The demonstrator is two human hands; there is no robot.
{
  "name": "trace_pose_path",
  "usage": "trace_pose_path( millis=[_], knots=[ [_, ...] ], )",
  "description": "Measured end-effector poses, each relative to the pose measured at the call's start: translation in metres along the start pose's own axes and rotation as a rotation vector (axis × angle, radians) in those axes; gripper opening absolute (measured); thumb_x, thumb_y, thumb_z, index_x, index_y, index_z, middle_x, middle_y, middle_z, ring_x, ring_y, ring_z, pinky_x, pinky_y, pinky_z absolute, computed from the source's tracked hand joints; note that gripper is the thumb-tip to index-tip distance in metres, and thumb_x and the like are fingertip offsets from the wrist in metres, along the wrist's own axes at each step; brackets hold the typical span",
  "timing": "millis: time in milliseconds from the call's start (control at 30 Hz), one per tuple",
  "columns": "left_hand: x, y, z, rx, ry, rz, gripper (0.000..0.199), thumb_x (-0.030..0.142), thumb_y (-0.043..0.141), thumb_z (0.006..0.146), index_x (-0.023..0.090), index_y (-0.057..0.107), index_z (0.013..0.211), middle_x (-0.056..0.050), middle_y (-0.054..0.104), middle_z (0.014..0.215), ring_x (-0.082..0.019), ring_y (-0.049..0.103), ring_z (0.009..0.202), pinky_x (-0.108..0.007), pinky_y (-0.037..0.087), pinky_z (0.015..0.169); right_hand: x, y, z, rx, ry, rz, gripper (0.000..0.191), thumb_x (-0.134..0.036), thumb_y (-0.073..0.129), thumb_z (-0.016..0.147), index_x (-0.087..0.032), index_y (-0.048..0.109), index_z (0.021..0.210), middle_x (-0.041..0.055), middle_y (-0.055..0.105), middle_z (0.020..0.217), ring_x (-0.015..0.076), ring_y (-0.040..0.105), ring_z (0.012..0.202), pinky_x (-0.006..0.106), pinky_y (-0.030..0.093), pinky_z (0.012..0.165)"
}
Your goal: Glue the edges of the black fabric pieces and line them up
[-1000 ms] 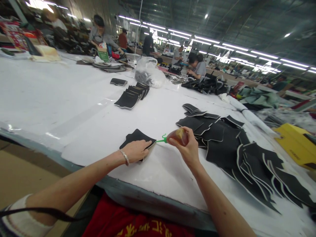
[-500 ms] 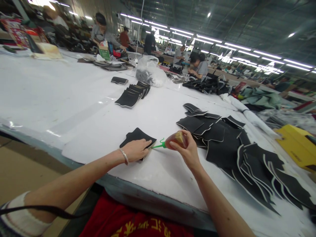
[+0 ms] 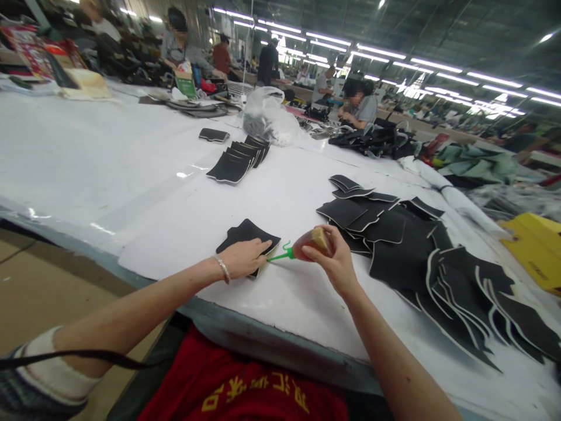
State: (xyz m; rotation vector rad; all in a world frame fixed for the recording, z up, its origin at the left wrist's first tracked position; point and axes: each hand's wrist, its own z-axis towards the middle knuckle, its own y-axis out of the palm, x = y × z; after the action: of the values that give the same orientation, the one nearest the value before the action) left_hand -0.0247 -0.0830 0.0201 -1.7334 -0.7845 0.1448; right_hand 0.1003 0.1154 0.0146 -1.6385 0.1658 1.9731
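Observation:
My left hand [image 3: 243, 258] lies on a black panel [image 3: 245, 231] with a pale edge, near the table's front. Its index finger stretches along the panel's right side; the thumb is hidden. My right hand [image 3: 339, 263] is wrapped round a translucent reddish squeeze bottle [image 3: 304, 244] with an amber content. The bottle is tilted sideways, and its thin green nozzle [image 3: 280, 255] points left to the panel's right edge, close by my left fingers. Whether the tip touches the edge I cannot tell.
Many similar black panels [image 3: 394, 245] lie in an overlapping heap on the right. A smaller fanned row of panels [image 3: 239, 159] sits farther back, before a clear plastic bag [image 3: 269, 117]. A yellow box [image 3: 537, 248] stands at the right edge. Several people work in the background.
The view has shifted slightly. Both hands keep nearly the same pose; the nozzle tip stays by the panel's right edge, with my left fingers a little farther up it.

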Motion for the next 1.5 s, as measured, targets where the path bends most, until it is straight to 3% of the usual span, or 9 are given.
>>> trace_pose_path(
  millis=[67, 233, 367, 567, 867, 1067, 1233, 1433, 1500],
  knots=[
    [0.000, 0.000, 0.000, -0.006, 0.001, -0.002, 0.057, 0.026, 0.028, 0.097, 0.010, 0.031, 0.152, -0.015, 0.057, 0.129, -0.025, 0.060, 0.110, -0.033, 0.043, 0.097, -0.001, 0.000, -0.001, 0.023, 0.000, -0.015, 0.055, -0.046, 0.084, 0.065, -0.023, 0.056, 0.108, 0.0021, 0.061, 0.097, 0.0253, 0.059, 0.092, 0.039, 0.048, 0.085],
    [-0.001, 0.002, 0.000, 0.001, 0.013, -0.011, 0.059, 0.028, 0.028, 0.097, 0.009, 0.030, 0.152, -0.015, 0.055, 0.130, -0.026, 0.059, 0.112, -0.034, 0.043, 0.097, -0.005, 0.001, -0.008, -0.105, 0.047, 0.049, 0.056, -0.045, 0.083, 0.066, -0.024, 0.056, 0.111, 0.0012, 0.061, 0.097, 0.0240, 0.059, 0.090, 0.039, 0.048, 0.085],
    [-0.002, 0.004, 0.001, 0.004, 0.005, -0.004, 0.058, 0.030, 0.027, 0.097, 0.011, 0.030, 0.152, -0.015, 0.056, 0.128, -0.027, 0.061, 0.108, -0.036, 0.045, 0.095, -0.005, 0.001, -0.012, -0.028, 0.027, 0.006, 0.057, -0.044, 0.084, 0.066, -0.024, 0.056, 0.111, 0.0027, 0.060, 0.102, 0.0258, 0.058, 0.097, 0.040, 0.047, 0.089],
    [-0.002, 0.004, 0.002, -0.003, 0.016, 0.034, 0.058, 0.029, 0.028, 0.098, 0.010, 0.030, 0.152, -0.015, 0.054, 0.131, -0.026, 0.059, 0.113, -0.033, 0.042, 0.098, -0.003, -0.002, -0.014, -0.134, 0.003, 0.046, 0.056, -0.043, 0.084, 0.068, -0.025, 0.056, 0.113, 0.0005, 0.059, 0.100, 0.0226, 0.058, 0.091, 0.037, 0.046, 0.087],
    [-0.005, 0.006, 0.003, 0.005, 0.037, 0.014, 0.058, 0.025, 0.026, 0.096, 0.010, 0.030, 0.152, -0.015, 0.055, 0.130, -0.025, 0.059, 0.110, -0.034, 0.044, 0.096, 0.006, -0.006, -0.009, 0.101, -0.109, -0.117, 0.059, -0.047, 0.083, 0.067, -0.026, 0.054, 0.114, 0.0015, 0.056, 0.107, 0.0234, 0.057, 0.095, 0.039, 0.045, 0.091],
    [-0.005, 0.006, 0.002, 0.003, 0.023, 0.017, 0.058, 0.028, 0.027, 0.096, 0.010, 0.030, 0.152, -0.015, 0.054, 0.131, -0.026, 0.060, 0.111, -0.034, 0.044, 0.096, 0.003, -0.005, -0.017, -0.099, 0.001, 0.019, 0.057, -0.045, 0.083, 0.069, -0.026, 0.054, 0.114, 0.0016, 0.058, 0.104, 0.0238, 0.058, 0.094, 0.038, 0.047, 0.087],
    [-0.004, 0.005, 0.002, -0.001, 0.033, 0.030, 0.057, 0.025, 0.026, 0.096, 0.011, 0.030, 0.151, -0.014, 0.055, 0.131, -0.024, 0.059, 0.111, -0.033, 0.043, 0.097, 0.009, -0.007, -0.011, 0.065, -0.026, -0.036, 0.061, -0.048, 0.083, 0.067, -0.027, 0.053, 0.114, 0.0018, 0.056, 0.106, 0.0245, 0.057, 0.096, 0.041, 0.046, 0.090],
    [-0.003, 0.003, 0.002, -0.020, 0.033, 0.020, 0.058, 0.026, 0.025, 0.096, 0.009, 0.030, 0.151, -0.015, 0.055, 0.131, -0.025, 0.059, 0.110, -0.033, 0.043, 0.096, 0.011, -0.005, -0.021, -0.105, 0.009, 0.030, 0.058, -0.046, 0.082, 0.070, -0.027, 0.053, 0.117, 0.0021, 0.058, 0.106, 0.0234, 0.058, 0.095, 0.037, 0.048, 0.087],
    [-0.005, 0.004, 0.002, -0.008, 0.035, 0.002, 0.059, 0.027, 0.025, 0.096, 0.008, 0.029, 0.152, -0.016, 0.055, 0.130, -0.025, 0.059, 0.109, -0.034, 0.043, 0.096, 0.013, -0.005, -0.018, -0.059, 0.001, 0.018, 0.059, -0.046, 0.082, 0.070, -0.026, 0.053, 0.117, 0.0019, 0.058, 0.105, 0.0231, 0.057, 0.094, 0.038, 0.048, 0.087]
  ],
)
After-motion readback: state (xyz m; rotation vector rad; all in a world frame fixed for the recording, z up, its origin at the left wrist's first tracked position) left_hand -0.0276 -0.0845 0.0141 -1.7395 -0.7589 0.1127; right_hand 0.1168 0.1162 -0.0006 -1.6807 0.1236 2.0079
